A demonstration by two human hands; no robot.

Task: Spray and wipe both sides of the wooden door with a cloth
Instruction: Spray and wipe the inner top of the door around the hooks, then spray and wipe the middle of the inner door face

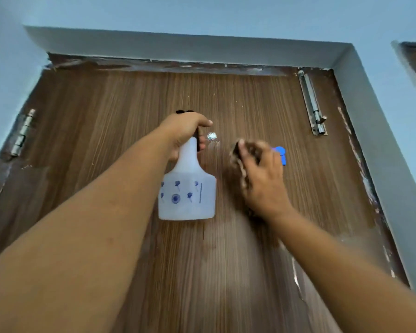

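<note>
The wooden door [130, 111] fills the view, seen from below, its brown grain wet in streaks. My left hand [185, 131] grips the neck and trigger of a white spray bottle [187, 191] with blue prints, held up against the door's middle. My right hand [262, 179] holds a brownish cloth [238, 162], blurred, and presses it on the door just right of the bottle. A blue sticker [281, 153] peeks out beyond the fingers.
A metal slide bolt [312, 104] is fixed at the door's upper right. A hinge [22, 133] sits on the left edge. The grey-white frame [178, 48] surrounds the door, with pale blue wall beyond. A small shiny spot [211, 135] marks the door centre.
</note>
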